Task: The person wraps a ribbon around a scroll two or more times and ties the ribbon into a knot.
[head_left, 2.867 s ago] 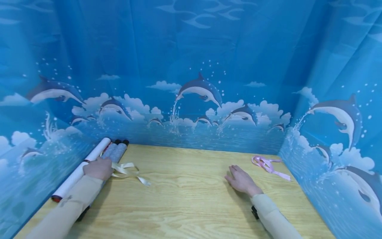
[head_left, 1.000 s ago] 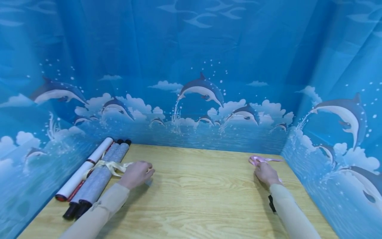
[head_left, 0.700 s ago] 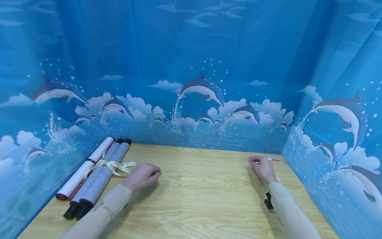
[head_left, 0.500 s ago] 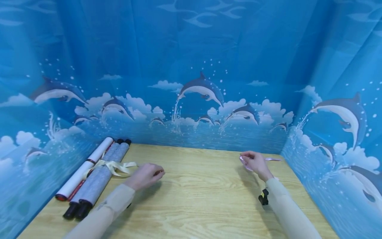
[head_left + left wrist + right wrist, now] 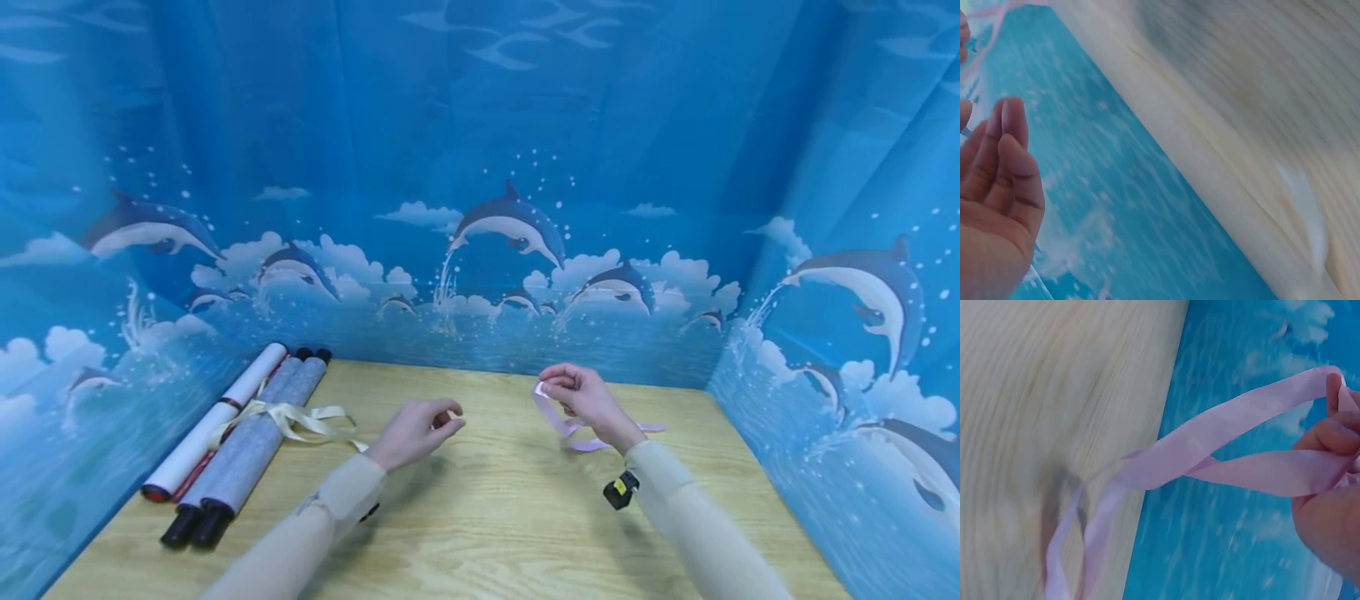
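My right hand [image 5: 588, 404] pinches a pink ribbon [image 5: 1185, 447] between thumb and fingers above the table, right of the middle. Loops of the ribbon hang below the hand, its tails trailing toward the right. To the left, my left hand [image 5: 416, 429] hovers over the table with loosely bent fingers and nothing in them; its fingers [image 5: 1016, 162] point toward the ribbon in the left wrist view. Two grey rolls [image 5: 255, 446] with black ends lie at the left, with a cream ribbon [image 5: 288, 421] tied round them in a bow.
Beside the grey rolls, along the left table edge, lies a white roll [image 5: 187, 446] with a dark band, and something red shows between them. A blue curtain [image 5: 480, 333] printed with dolphins encloses the wooden table [image 5: 480, 517] at the back and both sides.
My right hand has picked the pink ribbon up from the right side and carried it left toward the middle. My left hand has left the tied rolls and moved right.
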The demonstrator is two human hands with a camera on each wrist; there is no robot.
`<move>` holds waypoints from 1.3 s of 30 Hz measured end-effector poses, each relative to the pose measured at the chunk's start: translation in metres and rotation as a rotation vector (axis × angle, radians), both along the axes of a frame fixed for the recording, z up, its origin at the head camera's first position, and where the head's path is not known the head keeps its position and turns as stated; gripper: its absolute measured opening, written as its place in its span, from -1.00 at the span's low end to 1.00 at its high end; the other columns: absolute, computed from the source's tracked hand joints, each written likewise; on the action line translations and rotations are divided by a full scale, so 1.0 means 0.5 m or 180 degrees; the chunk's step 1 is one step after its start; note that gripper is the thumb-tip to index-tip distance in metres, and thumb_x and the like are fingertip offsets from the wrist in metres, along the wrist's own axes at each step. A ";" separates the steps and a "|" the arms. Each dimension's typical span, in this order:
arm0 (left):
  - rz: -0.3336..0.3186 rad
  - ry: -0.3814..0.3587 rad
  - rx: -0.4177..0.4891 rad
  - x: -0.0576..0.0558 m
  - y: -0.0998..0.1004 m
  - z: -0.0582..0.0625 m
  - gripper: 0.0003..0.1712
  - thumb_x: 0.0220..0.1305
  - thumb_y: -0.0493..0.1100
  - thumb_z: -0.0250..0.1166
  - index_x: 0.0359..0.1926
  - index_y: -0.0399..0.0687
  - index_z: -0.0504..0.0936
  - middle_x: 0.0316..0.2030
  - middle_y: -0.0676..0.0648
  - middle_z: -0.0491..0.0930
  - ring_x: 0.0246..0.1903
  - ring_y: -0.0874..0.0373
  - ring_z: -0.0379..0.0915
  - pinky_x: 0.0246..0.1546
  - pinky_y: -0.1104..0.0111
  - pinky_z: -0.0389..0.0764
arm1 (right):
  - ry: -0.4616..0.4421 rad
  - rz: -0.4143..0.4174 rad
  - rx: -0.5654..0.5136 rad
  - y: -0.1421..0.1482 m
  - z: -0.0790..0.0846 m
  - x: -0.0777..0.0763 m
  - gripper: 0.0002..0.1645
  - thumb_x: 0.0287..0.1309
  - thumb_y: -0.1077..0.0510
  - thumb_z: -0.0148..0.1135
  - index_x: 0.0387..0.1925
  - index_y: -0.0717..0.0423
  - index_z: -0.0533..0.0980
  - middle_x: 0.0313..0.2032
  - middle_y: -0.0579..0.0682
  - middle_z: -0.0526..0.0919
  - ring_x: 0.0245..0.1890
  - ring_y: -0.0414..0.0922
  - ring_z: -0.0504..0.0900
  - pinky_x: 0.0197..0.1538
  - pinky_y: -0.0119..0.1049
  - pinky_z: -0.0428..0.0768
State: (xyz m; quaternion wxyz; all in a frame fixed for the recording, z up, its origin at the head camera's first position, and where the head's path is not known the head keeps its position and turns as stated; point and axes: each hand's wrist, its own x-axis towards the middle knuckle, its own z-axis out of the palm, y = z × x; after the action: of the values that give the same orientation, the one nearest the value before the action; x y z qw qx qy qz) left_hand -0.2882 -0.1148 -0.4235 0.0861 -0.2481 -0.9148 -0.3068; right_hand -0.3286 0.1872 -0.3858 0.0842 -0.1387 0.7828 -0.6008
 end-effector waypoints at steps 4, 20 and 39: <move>0.0041 -0.0205 0.0396 0.000 0.050 0.009 -0.60 0.34 0.05 0.26 0.08 -0.04 0.58 -0.37 0.09 0.64 -0.42 0.32 0.49 -0.41 0.44 0.53 | 0.0014 0.0101 -0.0084 -0.044 0.005 0.015 -0.68 0.31 0.11 0.22 0.04 0.16 0.52 -0.24 -0.11 0.73 -0.65 -0.27 0.22 -0.55 -0.44 0.22; 0.0053 -0.1248 0.2390 -0.017 0.079 0.039 -0.78 0.50 -0.17 0.00 -0.17 -0.18 0.54 -0.24 -0.10 0.67 -0.17 0.10 0.57 -0.03 0.20 0.53 | 0.0278 0.0115 0.0192 -0.051 0.030 0.004 -0.68 0.27 0.02 0.27 -0.04 0.13 0.59 -0.46 -0.12 0.67 -0.73 -0.26 0.16 -0.62 -0.42 0.18; 0.0050 -0.1261 0.1005 -0.051 -0.094 0.027 -0.77 0.35 -0.04 0.26 -0.27 -0.09 0.73 -0.39 -0.02 0.61 -0.41 0.11 0.35 -0.33 0.30 0.40 | 0.0325 0.0102 0.1237 0.140 -0.004 -0.015 -0.62 0.35 -0.02 0.16 -0.05 0.19 0.61 -0.67 -0.10 0.43 -0.67 -0.21 0.29 -0.28 -0.27 0.43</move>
State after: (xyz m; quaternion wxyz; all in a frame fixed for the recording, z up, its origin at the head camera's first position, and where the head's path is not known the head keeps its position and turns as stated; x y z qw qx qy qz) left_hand -0.3136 -0.1619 -0.4099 -0.0548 -0.1595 -0.8565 -0.4878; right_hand -0.3359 0.2574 -0.3877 0.0792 -0.1625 0.8850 -0.4292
